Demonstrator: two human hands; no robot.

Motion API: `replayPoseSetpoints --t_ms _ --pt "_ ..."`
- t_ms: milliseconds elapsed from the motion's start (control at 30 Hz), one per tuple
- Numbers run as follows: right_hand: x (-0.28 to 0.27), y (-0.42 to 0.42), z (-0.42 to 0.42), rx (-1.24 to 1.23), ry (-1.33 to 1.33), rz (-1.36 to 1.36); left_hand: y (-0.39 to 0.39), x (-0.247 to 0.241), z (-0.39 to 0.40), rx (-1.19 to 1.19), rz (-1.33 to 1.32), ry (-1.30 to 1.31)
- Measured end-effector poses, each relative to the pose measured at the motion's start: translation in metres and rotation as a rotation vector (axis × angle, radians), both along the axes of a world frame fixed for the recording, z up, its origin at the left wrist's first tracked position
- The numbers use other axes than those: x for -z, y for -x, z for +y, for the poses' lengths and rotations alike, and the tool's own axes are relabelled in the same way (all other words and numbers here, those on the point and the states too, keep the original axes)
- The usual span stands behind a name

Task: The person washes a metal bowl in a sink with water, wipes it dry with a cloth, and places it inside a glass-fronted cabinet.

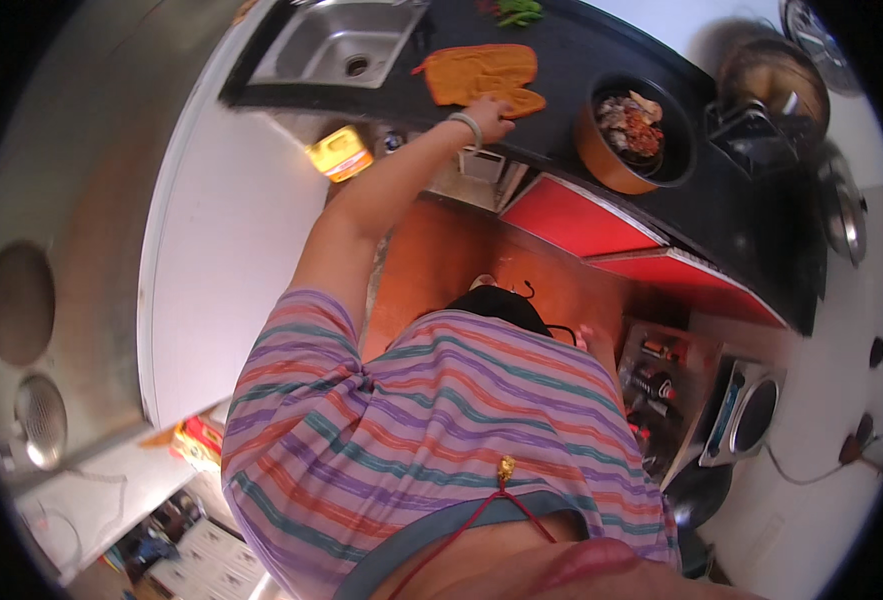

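Note:
My left hand [490, 120], with a pale bangle at the wrist, reaches forward to the counter. Its curled fingers grip the near edge of an orange oven mitt [452, 73], and the cloth is creased beside them. The mitt lies on the black countertop [561, 56] and has a red loop at its left end. To the right, a deep orange pot [606, 166] with a dark inside holds reddish-brown and whitish pieces of food [631, 127]. My right hand [582, 337] hangs low by my right side; only blurred fingers show, mostly hidden by my striped shirt.
Left of the mitt is a steel sink [336, 37]. Green vegetables [516, 11] lie at the back. A dark round pan [775, 86] stands at the right. Red cabinet doors [569, 214] jut out below the counter, near a yellow container [340, 154]. Bottles [651, 382] fill a low rack at right.

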State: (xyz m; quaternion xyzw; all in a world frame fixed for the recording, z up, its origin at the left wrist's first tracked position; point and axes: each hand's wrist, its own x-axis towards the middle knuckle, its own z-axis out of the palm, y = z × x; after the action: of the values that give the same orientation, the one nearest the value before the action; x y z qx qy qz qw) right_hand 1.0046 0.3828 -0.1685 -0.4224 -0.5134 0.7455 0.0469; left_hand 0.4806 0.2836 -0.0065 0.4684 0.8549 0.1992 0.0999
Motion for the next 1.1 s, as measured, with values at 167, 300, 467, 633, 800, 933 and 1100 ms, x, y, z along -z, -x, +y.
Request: replayPoseSetpoints --t_ms 167,300,467,633,800,933,1100 --pt "-0.119 0.13 0.005 -0.31 -0.52 -0.068 0.041 0.032 0.053 -0.04 0.059 0.195" --pt "-0.147 0.199 0.012 -0.331 -0.547 -0.033 0.028 0.04 0.038 0.027 0.2 0.293" --pt "-0.173 0.316 -0.003 -0.285 -0.555 0.176 0.042 0.056 -0.026 0.318 0.25 -0.238" --pt "-0.175 0.434 -0.031 -0.393 -1.149 0.336 0.078 0.021 -0.059 0.255 -0.629 -0.304" --pt "-0.199 0.531 -0.055 -0.646 -1.031 0.335 0.144 -0.045 -0.086 0.162 -0.816 -0.415" --pt "-0.229 0.574 -0.061 -0.493 -0.968 0.56 0.182 -0.123 -0.086 0.362 -0.554 -0.327" --pt "-0.301 0.601 -0.06 -0.389 -1.004 0.617 0.244 -0.185 -0.078 0.508 -0.146 -0.641"
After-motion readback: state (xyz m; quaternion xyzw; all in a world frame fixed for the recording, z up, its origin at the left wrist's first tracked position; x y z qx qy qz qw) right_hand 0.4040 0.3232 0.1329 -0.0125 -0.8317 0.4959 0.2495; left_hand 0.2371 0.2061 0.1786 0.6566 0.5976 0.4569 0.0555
